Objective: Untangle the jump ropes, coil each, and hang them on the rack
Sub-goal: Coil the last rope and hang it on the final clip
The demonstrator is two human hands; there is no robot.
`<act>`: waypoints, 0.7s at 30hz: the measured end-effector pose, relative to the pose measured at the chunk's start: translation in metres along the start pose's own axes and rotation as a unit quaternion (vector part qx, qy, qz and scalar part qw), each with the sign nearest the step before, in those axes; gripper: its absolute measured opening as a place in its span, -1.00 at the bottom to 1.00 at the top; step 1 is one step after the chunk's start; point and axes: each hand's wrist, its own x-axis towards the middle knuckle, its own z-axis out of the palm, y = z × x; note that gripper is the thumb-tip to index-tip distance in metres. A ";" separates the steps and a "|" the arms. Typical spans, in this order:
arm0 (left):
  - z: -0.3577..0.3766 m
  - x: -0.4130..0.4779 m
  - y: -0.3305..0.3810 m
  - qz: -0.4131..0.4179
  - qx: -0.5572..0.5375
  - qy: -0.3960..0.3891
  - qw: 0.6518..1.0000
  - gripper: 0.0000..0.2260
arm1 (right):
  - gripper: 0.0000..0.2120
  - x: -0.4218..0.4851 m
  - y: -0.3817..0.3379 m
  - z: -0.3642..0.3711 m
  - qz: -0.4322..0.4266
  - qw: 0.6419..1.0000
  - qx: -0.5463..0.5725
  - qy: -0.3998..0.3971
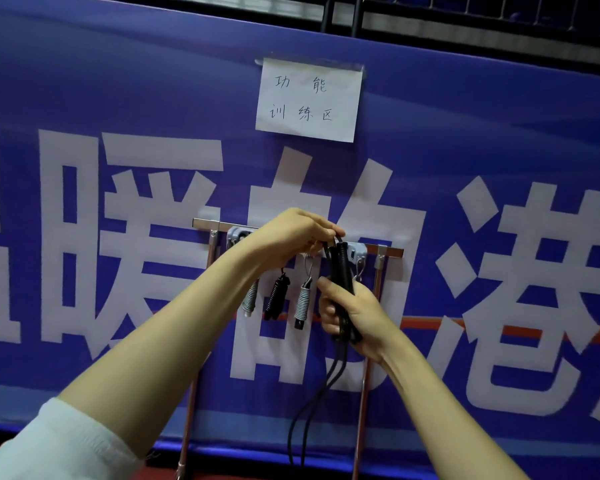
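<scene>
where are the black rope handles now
Head view, just right of centre: the black handles stand upright in the right hand, at the rack bar, right of the striped coil; the left hand pinches their top.

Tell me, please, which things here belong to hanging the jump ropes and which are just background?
Job: black jump rope with ribbed handles, silver metal rack, three coiled ropes hanging on it, left hand, right hand.
Background: blue fabric banner with white characters, white handwritten paper sign, black metal railing.
</scene>
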 end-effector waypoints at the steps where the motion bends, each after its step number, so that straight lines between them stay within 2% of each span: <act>1: 0.000 0.000 -0.001 0.001 0.008 -0.001 1.000 -0.79 | -0.74 0.001 0.002 0.001 -0.009 1.000 -0.010 0.005; 5: -0.002 0.002 -0.003 0.017 0.033 0.008 0.999 -0.80 | -0.68 0.001 0.007 0.000 -0.033 0.995 -0.074 0.051; 12: -0.005 0.006 -0.003 0.025 0.044 0.020 0.999 -0.82 | -0.69 0.000 0.020 0.004 -0.030 0.988 -0.138 0.064; 17: -0.004 0.006 -0.006 0.032 0.014 0.026 0.999 -0.82 | -0.64 0.003 0.018 0.005 -0.023 0.991 -0.098 0.088; 21: 0.000 0.005 -0.019 0.056 -0.050 0.035 0.997 -0.80 | -0.63 0.009 0.017 0.007 -0.011 0.996 -0.057 0.073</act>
